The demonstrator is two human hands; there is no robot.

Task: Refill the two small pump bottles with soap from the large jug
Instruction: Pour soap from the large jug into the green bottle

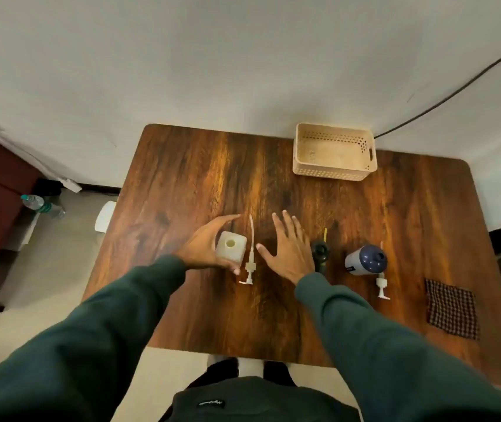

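Observation:
A pale square bottle (230, 249) with an open round neck stands on the wooden table (182, 184). My left hand (203, 248) is wrapped around its left side. Its white pump with a long tube (250, 257) lies flat just to its right. My right hand (287, 248) hovers open, fingers spread, between that pump and a dark pump head with a yellowish tube (320, 254). Further right stands a white bottle with a dark blue top (365, 259). A second white pump (382, 284) lies in front of it.
A beige perforated basket (333, 152) sits at the table's far edge. A checked cloth (452, 309) lies near the right front corner. A black cable (456, 86) runs along the wall. A plastic water bottle (42, 205) lies on the floor at left.

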